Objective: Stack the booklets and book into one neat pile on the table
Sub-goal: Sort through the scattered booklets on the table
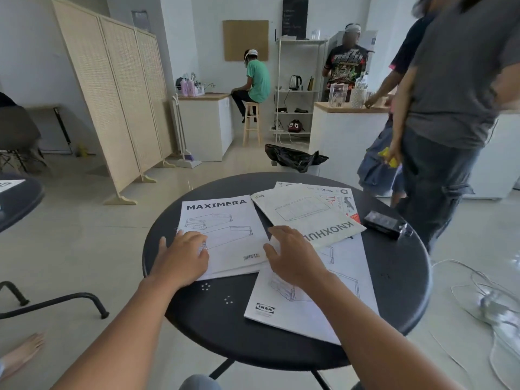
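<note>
Several white booklets lie spread on the round black table (213,327). The MAXIMERA booklet (225,220) sits at the left, and my left hand (183,257) rests flat on its lower left corner, fingers apart. A booklet with an IKEA logo (318,305) lies at the near right under my right hand (292,254), which is flat with spread fingers. The KNOXHULT booklet (304,212) lies turned around at the far right, overlapping it. A book (342,199) with red print peeks out beneath the KNOXHULT booklet.
A small black device (387,223) lies on the table's right side. A person in grey (450,108) stands close by the table's right edge. Cables (492,299) lie on the floor at right, a chair leg (56,302) at left.
</note>
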Available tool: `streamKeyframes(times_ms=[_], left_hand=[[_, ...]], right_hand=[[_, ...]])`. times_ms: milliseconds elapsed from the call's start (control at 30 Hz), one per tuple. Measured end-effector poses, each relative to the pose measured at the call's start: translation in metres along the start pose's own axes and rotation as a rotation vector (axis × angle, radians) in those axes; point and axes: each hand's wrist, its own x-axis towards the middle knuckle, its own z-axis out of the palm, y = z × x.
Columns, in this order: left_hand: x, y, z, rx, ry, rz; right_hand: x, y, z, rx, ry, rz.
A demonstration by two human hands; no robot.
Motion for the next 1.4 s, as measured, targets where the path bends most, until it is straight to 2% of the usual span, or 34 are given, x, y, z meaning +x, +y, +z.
streamKeyframes(times_ms=[67, 233, 333, 433, 533, 733, 800, 1000, 1233, 1400], left_hand=[[-0.004, 0.013, -0.001, 0.074, 0.007, 0.056], [-0.025, 0.061, 0.008, 0.023, -0.049, 0.217], [-0.029, 0.076, 0.019, 0.002, -0.088, 0.253], [-0.032, 0.082, 0.027, -0.027, -0.080, 0.247], [-0.032, 0.080, 0.030, -0.074, -0.053, 0.235], [-0.028, 0.078, 0.034, -0.094, -0.034, 0.228], [-0.030, 0.077, 0.034, -0.097, -0.021, 0.227], [-0.035, 0.078, 0.031, -0.085, -0.026, 0.243], [-0.035, 0.079, 0.030, -0.086, -0.042, 0.241], [-0.035, 0.077, 0.031, -0.081, -0.036, 0.246]], right_hand=[[-0.012, 0.007, -0.013, 0.012, 0.026, 0.004], [-0.046, 0.041, -0.036, -0.001, 0.145, 0.126], [-0.066, 0.064, -0.046, -0.114, 0.057, 0.272], [-0.080, 0.080, -0.047, -0.203, -0.082, 0.310], [-0.085, 0.088, -0.045, -0.169, -0.094, 0.327], [-0.078, 0.086, -0.053, -0.128, 0.123, 0.536], [-0.076, 0.080, -0.059, -0.131, 0.126, 0.581], [-0.064, 0.070, -0.070, 0.019, 0.005, 0.714], [-0.065, 0.075, -0.072, 0.327, 0.118, 0.738], [-0.063, 0.069, -0.069, 0.390, 0.156, 0.694]])
